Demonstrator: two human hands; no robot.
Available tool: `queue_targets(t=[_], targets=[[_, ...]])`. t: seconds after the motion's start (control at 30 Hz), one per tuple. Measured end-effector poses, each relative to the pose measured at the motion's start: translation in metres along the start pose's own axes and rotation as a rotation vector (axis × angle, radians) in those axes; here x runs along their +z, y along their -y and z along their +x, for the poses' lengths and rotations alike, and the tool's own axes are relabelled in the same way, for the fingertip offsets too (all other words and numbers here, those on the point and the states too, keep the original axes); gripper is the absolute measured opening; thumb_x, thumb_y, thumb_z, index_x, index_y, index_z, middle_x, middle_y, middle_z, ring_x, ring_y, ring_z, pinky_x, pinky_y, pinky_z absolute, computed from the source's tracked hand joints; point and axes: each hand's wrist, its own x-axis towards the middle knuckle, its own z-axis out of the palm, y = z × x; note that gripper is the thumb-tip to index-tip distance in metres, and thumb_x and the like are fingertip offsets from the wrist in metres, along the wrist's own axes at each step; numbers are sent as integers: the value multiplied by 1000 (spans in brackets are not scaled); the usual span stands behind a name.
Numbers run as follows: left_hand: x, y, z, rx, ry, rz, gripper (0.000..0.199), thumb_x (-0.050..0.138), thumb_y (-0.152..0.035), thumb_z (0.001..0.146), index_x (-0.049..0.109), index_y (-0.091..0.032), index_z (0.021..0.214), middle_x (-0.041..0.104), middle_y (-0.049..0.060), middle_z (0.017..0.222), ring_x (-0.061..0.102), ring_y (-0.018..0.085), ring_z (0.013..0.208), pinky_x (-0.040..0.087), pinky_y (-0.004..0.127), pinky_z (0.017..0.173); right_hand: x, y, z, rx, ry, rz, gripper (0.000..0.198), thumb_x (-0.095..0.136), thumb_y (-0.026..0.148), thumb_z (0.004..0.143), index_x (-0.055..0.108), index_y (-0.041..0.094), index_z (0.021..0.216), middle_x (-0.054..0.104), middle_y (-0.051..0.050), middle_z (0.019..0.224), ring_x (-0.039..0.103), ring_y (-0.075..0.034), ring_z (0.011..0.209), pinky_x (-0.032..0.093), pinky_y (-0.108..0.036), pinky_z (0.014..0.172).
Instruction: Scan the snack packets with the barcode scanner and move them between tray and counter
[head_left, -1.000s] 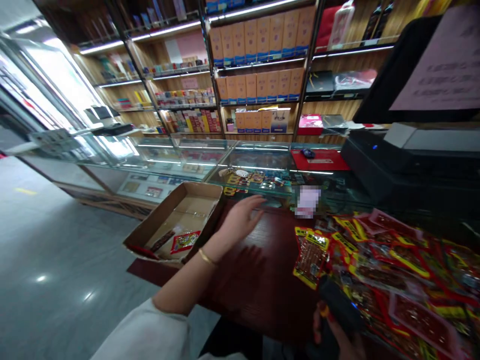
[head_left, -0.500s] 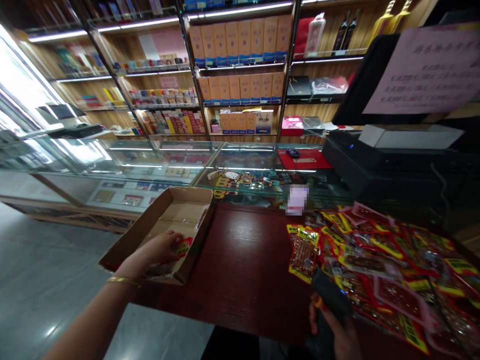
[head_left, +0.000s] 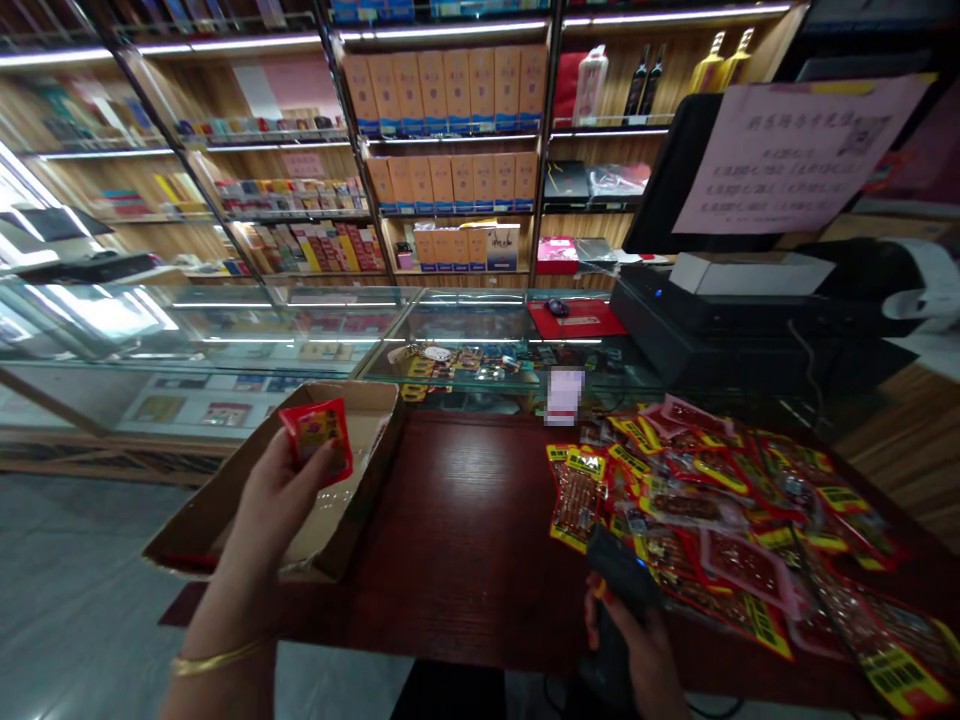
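Left hand point(head_left: 271, 492) pinches a small red packet point(head_left: 319, 438), an open cardboard box point(head_left: 360, 490) beneath it, while right hand point(head_left: 646, 650) grips a dark scanner point(head_left: 621, 572), shiny packages point(head_left: 697, 510) heaped beside it

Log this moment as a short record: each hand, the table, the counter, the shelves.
Left hand: holds a small red snack packet above the cardboard box
Right hand: grips a handheld barcode scanner, blue light showing
Table: dark reddish wood; cardboard box at left, pile of snack packets at right
Glass counter: beyond the table; computer mouse on a red mat
Shelves: tan boxes, bottles
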Motion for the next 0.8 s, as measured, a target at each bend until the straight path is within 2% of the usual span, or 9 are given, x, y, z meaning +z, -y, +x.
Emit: queue_targets(t=[0.07, 0.17, 0.2, 0.27, 0.33, 0.47, 0.6, 0.8], targets=[[52, -10, -26, -131, 113, -301, 42, 76, -37, 75, 66, -21, 112, 76, 1, 97, 71, 20, 83, 57, 30, 76, 2, 2, 0, -33, -1, -16, 43, 87, 57, 73, 74, 19, 85, 69, 0, 60, 60, -13, 45, 47, -24, 46], [127, -1, -57, -375, 347, -541, 42, 83, -28, 66, 70, -16, 104, 77, 4, 85, 71, 20, 70, 56, 28, 65, 5, 4, -2, -35, -25, -49, 44, 86, 60, 73, 74, 19, 86, 70, -1, 62, 60, -15, 46, 48, -25, 47], [145, 6, -64, -442, 394, -600, 40, 84, -27, 66, 70, -15, 101, 77, 4, 82, 71, 19, 66, 56, 28, 63, 5, 5, -4, -29, -34, -61, 46, 86, 61, 72, 74, 19, 86, 71, -1, 62, 60, -15, 46, 48, -26, 47], [167, 18, -72, -544, 454, -682, 34, 85, -24, 68, 72, -14, 98, 78, 7, 80, 71, 18, 64, 57, 28, 64, 7, 6, -7, -10, -30, -92, 48, 85, 63, 72, 75, 18, 86, 71, -2, 63, 60, -15, 47, 48, -26, 49], [173, 27, -75, -604, 480, -722, 27, 83, -20, 72, 74, -12, 96, 79, 9, 81, 72, 19, 66, 58, 29, 67, 9, 8, -13, 26, 3, -129, 51, 85, 65, 70, 77, 18, 87, 72, -3, 64, 60, -15, 47, 48, -26, 49], [168, 31, -75, -646, 449, -772, 19, 77, -17, 78, 76, -11, 96, 80, 11, 84, 74, 19, 69, 60, 28, 70, 19, 14, -23, 44, 22, -305, 58, 78, 74, 72, 79, 16, 80, 73, -6, 61, 58, -14, 44, 44, -26, 47], [165, 34, -76, -618, 402, -790, 23, 77, -18, 79, 76, -13, 102, 81, 10, 88, 74, 19, 71, 60, 29, 70, 28, 22, -28, -46, -2, -559, 62, 71, 81, 73, 77, 19, 64, 68, -5, 49, 63, -20, 48, 49, -29, 53], [168, 40, -78, -593, 348, -784, 29, 82, -23, 76, 76, -14, 103, 81, 10, 92, 75, 21, 77, 59, 32, 75, 29, 27, -33, -47, -44, -698, 67, 64, 86, 72, 76, 21, 61, 69, -6, 47, 66, -24, 47, 49, -30, 51]])
